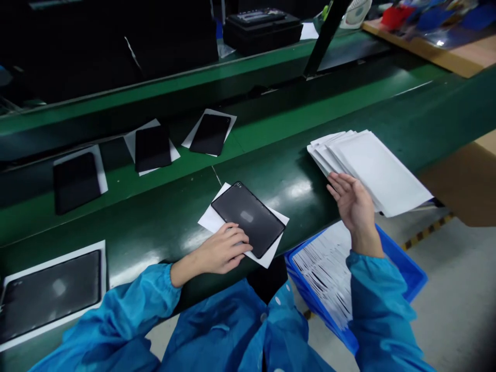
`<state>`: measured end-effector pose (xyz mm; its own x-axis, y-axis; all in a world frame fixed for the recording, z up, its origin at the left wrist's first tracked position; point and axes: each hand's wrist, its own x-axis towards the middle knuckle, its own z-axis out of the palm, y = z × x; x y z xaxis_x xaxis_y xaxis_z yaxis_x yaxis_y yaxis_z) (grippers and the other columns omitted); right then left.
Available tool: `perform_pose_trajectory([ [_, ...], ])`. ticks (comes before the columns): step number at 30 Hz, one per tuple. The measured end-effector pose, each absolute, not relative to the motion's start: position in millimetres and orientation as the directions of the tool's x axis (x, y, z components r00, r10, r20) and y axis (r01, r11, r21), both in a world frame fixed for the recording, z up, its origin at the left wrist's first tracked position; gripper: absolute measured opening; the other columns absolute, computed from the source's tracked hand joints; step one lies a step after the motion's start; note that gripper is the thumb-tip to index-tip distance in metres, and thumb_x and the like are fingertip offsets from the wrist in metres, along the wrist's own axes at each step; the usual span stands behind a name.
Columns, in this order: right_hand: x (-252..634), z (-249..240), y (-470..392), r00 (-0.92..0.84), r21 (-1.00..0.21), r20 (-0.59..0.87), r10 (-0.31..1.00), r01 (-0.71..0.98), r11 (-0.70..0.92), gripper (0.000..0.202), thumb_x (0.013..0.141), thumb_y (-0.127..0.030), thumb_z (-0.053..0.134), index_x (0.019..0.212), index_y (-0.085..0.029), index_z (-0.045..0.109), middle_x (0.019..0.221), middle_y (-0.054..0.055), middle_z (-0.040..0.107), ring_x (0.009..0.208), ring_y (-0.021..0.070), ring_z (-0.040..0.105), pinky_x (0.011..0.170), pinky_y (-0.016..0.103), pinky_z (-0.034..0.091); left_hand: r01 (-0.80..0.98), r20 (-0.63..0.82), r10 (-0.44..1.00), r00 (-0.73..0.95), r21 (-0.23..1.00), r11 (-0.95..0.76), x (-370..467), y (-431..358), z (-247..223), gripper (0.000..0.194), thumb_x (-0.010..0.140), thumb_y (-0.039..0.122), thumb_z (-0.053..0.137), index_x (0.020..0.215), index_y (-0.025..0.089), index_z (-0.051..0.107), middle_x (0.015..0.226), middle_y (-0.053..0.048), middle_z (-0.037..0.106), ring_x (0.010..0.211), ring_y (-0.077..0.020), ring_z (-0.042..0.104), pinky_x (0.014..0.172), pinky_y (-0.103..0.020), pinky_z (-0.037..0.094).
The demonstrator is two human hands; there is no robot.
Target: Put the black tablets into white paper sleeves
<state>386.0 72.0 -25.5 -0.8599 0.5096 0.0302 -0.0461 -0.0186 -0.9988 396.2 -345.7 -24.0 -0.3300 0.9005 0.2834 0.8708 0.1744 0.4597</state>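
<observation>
A black tablet or tablet back cover [251, 214] lies askew on a white sheet [212, 220] at the green bench's near edge. My left hand [227, 249] rests across its lower left edge, palm down, fingers stretched out and touching it. The thumb's position is not clear. To the right, a fanned stack of white sheets or sleeves [382, 168] overhangs the edge. Beside its near left side is my right hand [352, 199], palm turned up and fingers extended; whether the fingertips touch the stack, I cannot tell.
More black tablets lie on white sheets: one [54, 292] at near left, several [211, 133] along the green belt [259, 129]. Below the edge stands a blue bin [403, 263] full of white sheets. A cardboard box [461, 181] is at right, a dark post [325, 39] behind.
</observation>
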Motion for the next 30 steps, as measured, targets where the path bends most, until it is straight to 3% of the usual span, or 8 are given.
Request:
perform_pose_trajectory([
  [4, 372, -23, 83, -0.821, -0.999, 0.049, 0.569, -0.046, 0.019, 0.044, 0.083, -0.065, 0.072, 0.101, -0.025, 0.069, 0.115, 0.01, 0.078, 0.118, 0.0283, 0.073, 0.1, 0.048, 0.057, 0.843, 0.349, 0.853, -0.387, 0.509, 0.173, 390, -354, -22, 0.026, 0.101, 0.029, 0.059, 0.123, 0.018, 0.068, 0.115, -0.013, 0.073, 0.112, -0.0256, 0.066, 0.108, -0.045, 0.05],
  [6, 374, -21, 71, -0.791, -0.995, 0.069, 0.608, -0.014, 0.094, 0.042, 0.078, -0.061, 0.077, 0.096, -0.024, 0.068, 0.097, 0.007, 0.077, 0.092, 0.0237, 0.074, 0.081, 0.039, 0.059, 0.814, 0.374, 0.775, -0.509, 0.502, 0.292, 383, -366, -24, 0.021, 0.102, 0.028, 0.057, 0.117, 0.019, 0.068, 0.11, -0.012, 0.072, 0.106, -0.0249, 0.066, 0.098, -0.042, 0.052],
  [9, 396, -18, 26, -0.858, -0.931, 0.056, 0.511, 0.139, 0.336, 0.043, 0.077, -0.062, 0.076, 0.092, -0.024, 0.065, 0.07, -0.002, 0.065, 0.059, 0.0171, 0.058, 0.058, 0.03, 0.046, 0.686, 0.367, 0.586, -0.722, 0.487, 0.541, 370, -389, -29, 0.013, 0.101, 0.029, 0.056, 0.103, 0.019, 0.065, 0.099, -0.01, 0.068, 0.094, -0.0248, 0.062, 0.085, -0.039, 0.051],
  [12, 433, -16, -35, -0.938, -0.764, 0.014, 0.347, 0.214, 0.609, 0.043, 0.085, -0.063, 0.068, 0.1, -0.023, 0.063, 0.063, -0.003, 0.059, 0.056, 0.0187, 0.055, 0.058, 0.031, 0.041, 0.544, 0.339, 0.428, -0.838, 0.461, 0.701, 363, -406, -33, 0.019, 0.099, 0.034, 0.06, 0.108, 0.018, 0.064, 0.103, -0.012, 0.067, 0.096, -0.0276, 0.06, 0.084, -0.041, 0.049],
  [16, 474, -21, -101, -0.93, -0.611, -0.094, 0.354, 0.335, 0.717, 0.05, 0.091, -0.059, 0.058, 0.122, -0.02, 0.056, 0.065, -0.004, 0.057, 0.053, 0.021, 0.056, 0.054, 0.029, 0.033, 0.472, 0.216, 0.419, -0.882, 0.423, 0.774, 366, -406, -34, 0.037, 0.1, 0.037, 0.06, 0.129, 0.014, 0.063, 0.113, -0.015, 0.067, 0.103, -0.0312, 0.06, 0.087, -0.043, 0.047],
  [21, 485, -32, -112, -0.869, -0.608, -0.053, 0.492, 0.418, 0.675, 0.05, 0.088, -0.046, 0.053, 0.129, -0.018, 0.05, 0.065, -0.005, 0.055, 0.054, 0.0221, 0.056, 0.056, 0.03, 0.034, 0.395, 0.051, 0.424, -0.904, 0.477, 0.785, 366, -397, -26, 0.026, 0.103, 0.031, 0.055, 0.122, 0.017, 0.069, 0.098, -0.009, 0.067, 0.095, -0.0278, 0.059, 0.085, -0.04, 0.044],
  [24, 492, -38, -92, -0.829, -0.667, -0.028, 0.558, 0.431, 0.607, 0.048, 0.084, -0.048, 0.056, 0.122, -0.02, 0.05, 0.063, -0.006, 0.054, 0.055, 0.0215, 0.055, 0.056, 0.031, 0.036, 0.36, 0.03, 0.403, -0.915, 0.513, 0.779, 363, -394, -23, 0.019, 0.102, 0.028, 0.055, 0.109, 0.019, 0.07, 0.092, -0.007, 0.068, 0.091, -0.026, 0.058, 0.084, -0.039, 0.041],
  [30, 523, -56, -72, -0.753, -0.925, -0.253, 0.607, 0.373, 0.077, 0.057, 0.077, -0.069, 0.074, 0.105, -0.027, 0.048, 0.065, -0.008, 0.059, 0.054, 0.0168, 0.057, 0.055, 0.031, 0.05, 0.378, 0.085, 0.395, -0.915, 0.523, 0.764, 362, -393, -25, 0.021, 0.103, 0.027, 0.051, 0.111, 0.019, 0.069, 0.092, -0.006, 0.069, 0.09, -0.025, 0.058, 0.083, -0.038, 0.039],
])
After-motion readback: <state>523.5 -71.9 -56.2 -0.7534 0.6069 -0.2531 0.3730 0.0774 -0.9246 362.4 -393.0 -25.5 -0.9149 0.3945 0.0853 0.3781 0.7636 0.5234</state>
